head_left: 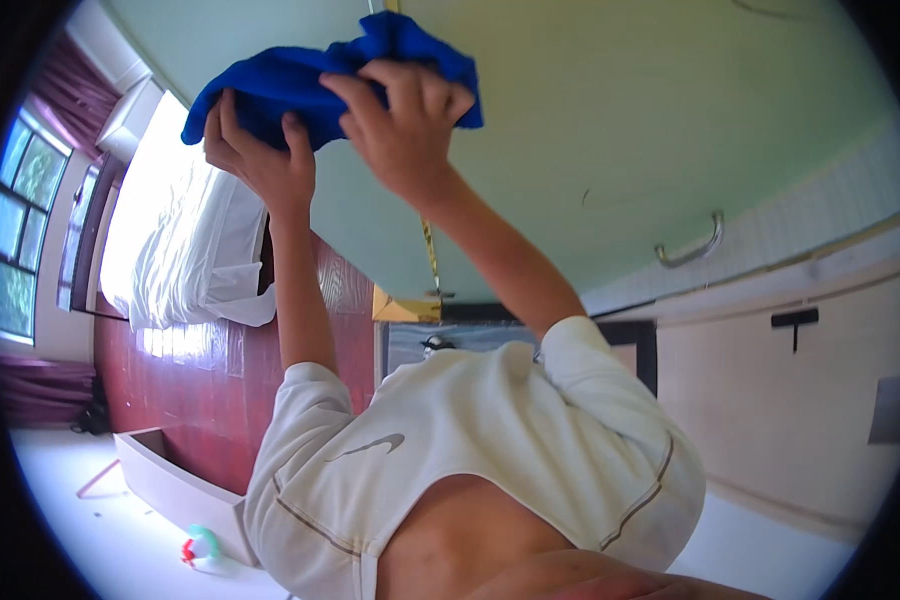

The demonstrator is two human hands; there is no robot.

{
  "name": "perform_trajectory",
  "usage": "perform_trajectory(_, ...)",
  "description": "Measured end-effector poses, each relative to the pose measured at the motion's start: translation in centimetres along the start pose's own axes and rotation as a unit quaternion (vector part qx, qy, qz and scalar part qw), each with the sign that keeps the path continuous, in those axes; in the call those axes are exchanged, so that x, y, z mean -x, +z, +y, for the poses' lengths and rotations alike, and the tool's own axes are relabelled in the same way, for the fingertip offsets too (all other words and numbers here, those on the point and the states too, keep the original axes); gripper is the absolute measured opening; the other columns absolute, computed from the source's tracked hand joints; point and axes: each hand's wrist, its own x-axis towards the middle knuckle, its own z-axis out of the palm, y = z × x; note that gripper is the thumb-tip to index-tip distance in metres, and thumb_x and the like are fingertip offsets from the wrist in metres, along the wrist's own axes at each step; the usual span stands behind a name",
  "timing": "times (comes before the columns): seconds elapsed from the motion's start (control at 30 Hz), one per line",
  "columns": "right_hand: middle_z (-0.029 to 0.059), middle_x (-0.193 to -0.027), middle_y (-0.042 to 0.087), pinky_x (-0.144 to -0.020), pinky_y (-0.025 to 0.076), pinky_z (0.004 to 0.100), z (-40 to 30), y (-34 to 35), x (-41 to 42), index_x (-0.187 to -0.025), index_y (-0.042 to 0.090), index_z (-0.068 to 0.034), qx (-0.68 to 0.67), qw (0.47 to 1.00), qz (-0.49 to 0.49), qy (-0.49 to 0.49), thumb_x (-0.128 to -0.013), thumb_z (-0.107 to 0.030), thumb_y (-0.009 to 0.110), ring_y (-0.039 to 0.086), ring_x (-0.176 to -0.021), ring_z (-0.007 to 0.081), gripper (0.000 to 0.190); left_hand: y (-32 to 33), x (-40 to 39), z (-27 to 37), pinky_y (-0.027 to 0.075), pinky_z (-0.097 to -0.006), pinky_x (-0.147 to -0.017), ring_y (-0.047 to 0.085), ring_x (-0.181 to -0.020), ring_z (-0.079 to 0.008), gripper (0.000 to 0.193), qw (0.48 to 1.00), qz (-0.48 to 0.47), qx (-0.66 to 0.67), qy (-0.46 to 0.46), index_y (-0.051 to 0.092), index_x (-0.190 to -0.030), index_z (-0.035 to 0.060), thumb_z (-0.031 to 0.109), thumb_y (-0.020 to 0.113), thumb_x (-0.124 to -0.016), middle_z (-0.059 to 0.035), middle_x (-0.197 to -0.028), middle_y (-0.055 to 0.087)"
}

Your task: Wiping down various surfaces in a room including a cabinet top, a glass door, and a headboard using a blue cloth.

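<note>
A bright blue cloth [285, 75], bunched and creased, lies across the upper left part of a broad pale green surface [607, 112]. My left hand [259, 157] grips its left part, the thumb apart from the fingers. Farther right, my right hand [405, 120] has bent fingers pressed into the cloth and holds its right part. Both arms reach out from a white short-sleeved shirt [480, 420]. The cloth hides some of my fingertips. A curved metal handle [694, 251] is fixed at the green surface's lower right.
Left are a bed with white sheets [172, 247], reddish floorboards [195, 375], a window [26, 217] and purple curtains [45, 394]. A yellow strip [429, 251] runs along the green surface. At right, a black T-shaped fitting [795, 319] is on a pale panel.
</note>
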Motion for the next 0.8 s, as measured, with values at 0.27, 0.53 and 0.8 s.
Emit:
perform_trajectory(0.27,0.0069,-0.102,0.049,-0.083,0.027,0.0408,12.8,-8.3,4.7,-0.094,0.068,-0.02,0.071,0.995,0.04,0.05,-0.068,-0.007,0.061,0.042,-0.098,0.0257,0.03,3.0,6.7,9.4,0.042,-0.0358,-0.08,0.053,-0.083,-0.0244,0.028,0.969,-0.13,0.21,-0.007,0.058,-0.105,0.0035,0.011,0.07,-0.081,-0.0093,-0.093,0.055)
perform_trajectory(0.53,0.0271,-0.126,0.04,-0.104,0.029,0.0502,29.4,-24.3,10.7,-0.124,0.045,0.002,0.178,0.959,0.004,0.222,-0.069,0.008,0.048,0.039,-0.118,0.0435,0.055,6.7,15.5,30.5,0.041,-0.0408,-0.083,0.054,-0.093,-0.0284,0.044,0.892,-0.336,0.291,0.08,0.058,-0.12,0.0067,0.012,0.066,-0.077,-0.0091,-0.105,0.058)
perform_trajectory(0.8,0.0274,-0.134,0.039,-0.108,0.03,0.0511,39.2,-32.1,11.7,-0.138,0.033,0.004,0.194,0.913,-0.044,0.357,-0.074,0.005,0.052,0.036,-0.129,0.044,0.067,9.4,20.8,44.4,0.039,-0.0406,-0.089,0.049,-0.103,-0.0328,0.059,0.876,-0.359,0.321,0.013,0.047,-0.132,0.0055,0.015,0.066,-0.077,-0.0161,-0.118,0.048)
